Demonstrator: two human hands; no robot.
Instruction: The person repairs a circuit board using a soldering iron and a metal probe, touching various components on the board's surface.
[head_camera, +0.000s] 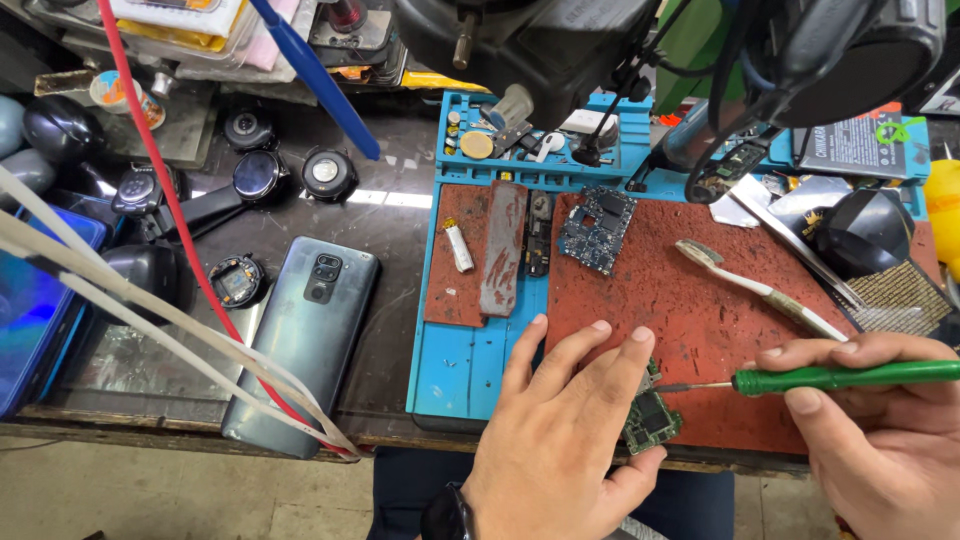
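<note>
**A:** Where's the small green circuit board (650, 418) sitting?

**B:** At the near edge of the red work mat (700, 300), right by the front of the bench. The left hand (560, 440) lies over it, fingers spread and fairly flat, thumb tucked under the board's near corner. So the board looks pinned rather than lifted, though I can't tell how firmly.

**A:** And the other hand?

**B:** The right hand (870, 430) is closed around the green-handled screwdriver (840, 377), whose thin shaft points left so the tip meets the board's far edge, just beside the left fingertips.

**A:** How would that board handle?

**B:** My judgement: very light, thin, stiff but brittle, with tiny parts on its face that would shear off or crack under pressure. It would skate on the mat if pushed sideways by the tip. Best held by its bare edges or corners, not pressed down on the chips.

**A:** Anything else near the mat?

**B:** A larger blue circuit board (597, 230) lies on the mat's far left corner. A worn toothbrush (760, 288) lies across the mat's right part. Left of the mat, on the blue tray (470, 370), sit a smaller red pad (450, 260) and a grey bar (503, 248). Farther left of the mat, a grey phone (300, 340) lies face down on the bench.
</note>
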